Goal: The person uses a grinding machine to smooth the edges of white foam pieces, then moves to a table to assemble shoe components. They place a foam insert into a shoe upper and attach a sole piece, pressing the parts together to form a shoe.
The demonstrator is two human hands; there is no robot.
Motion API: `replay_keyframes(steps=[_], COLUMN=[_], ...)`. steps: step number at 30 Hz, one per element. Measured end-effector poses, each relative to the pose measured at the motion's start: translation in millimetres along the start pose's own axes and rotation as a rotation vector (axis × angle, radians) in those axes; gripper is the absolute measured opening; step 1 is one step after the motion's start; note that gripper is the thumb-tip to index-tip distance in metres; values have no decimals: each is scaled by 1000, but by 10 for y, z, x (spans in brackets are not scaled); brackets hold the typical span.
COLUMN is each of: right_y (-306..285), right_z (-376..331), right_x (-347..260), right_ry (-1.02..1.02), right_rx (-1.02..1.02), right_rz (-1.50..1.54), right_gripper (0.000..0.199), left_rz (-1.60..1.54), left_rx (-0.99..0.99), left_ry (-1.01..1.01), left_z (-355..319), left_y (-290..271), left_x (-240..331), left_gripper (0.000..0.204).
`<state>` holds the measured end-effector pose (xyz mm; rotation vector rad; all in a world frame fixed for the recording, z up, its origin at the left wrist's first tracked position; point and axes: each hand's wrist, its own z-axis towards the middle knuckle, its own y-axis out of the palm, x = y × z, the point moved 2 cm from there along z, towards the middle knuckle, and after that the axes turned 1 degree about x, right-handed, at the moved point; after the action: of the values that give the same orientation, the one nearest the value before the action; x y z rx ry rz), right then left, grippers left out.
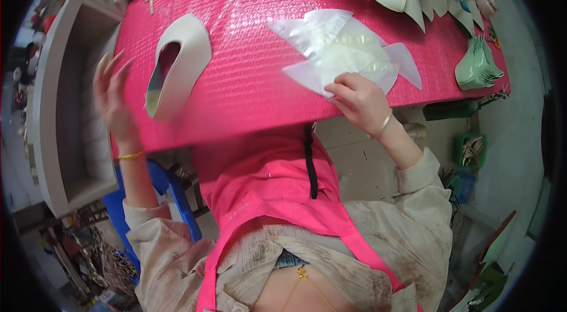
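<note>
Fingers (101,79) spread on the left hand (115,105), bunched on the right hand (362,100).
Pink surface (245,73): translucent sheets (354,58) lie near its front edge, under the right fingers, whether pinched I cannot tell; a pale shoe upper (192,55) lies near its left edge.

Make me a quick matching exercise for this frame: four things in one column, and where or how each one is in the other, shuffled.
1. Left hand
2. Right hand
3. Pale shoe-shaped piece
4. Stack of light green pieces

A. Near the right end of the pink table
B. On the table, between the left hand and the translucent sheets
C. Raised, fingers apart, beside the grey box
D. At the near edge of the translucent sheets

Pairs: 1-C, 2-D, 3-B, 4-A
</note>
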<state>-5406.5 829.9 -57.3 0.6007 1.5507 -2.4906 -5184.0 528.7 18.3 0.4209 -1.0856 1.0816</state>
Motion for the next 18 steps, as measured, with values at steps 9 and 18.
replay_keyframes(steps=[9, 18], right_y=[342, 253], right_z=[-51, -29], right_x=[28, -156], right_ry=[-84, 99], right_rx=[38, -1], right_rz=[-207, -171], right_gripper=[9, 10], left_rz=[64, 42], left_rx=[-616, -550], left_ry=[-30, -38], left_z=[-1038, -1134], left_y=[1991, 2066], left_x=[-103, -302], left_gripper=[50, 43])
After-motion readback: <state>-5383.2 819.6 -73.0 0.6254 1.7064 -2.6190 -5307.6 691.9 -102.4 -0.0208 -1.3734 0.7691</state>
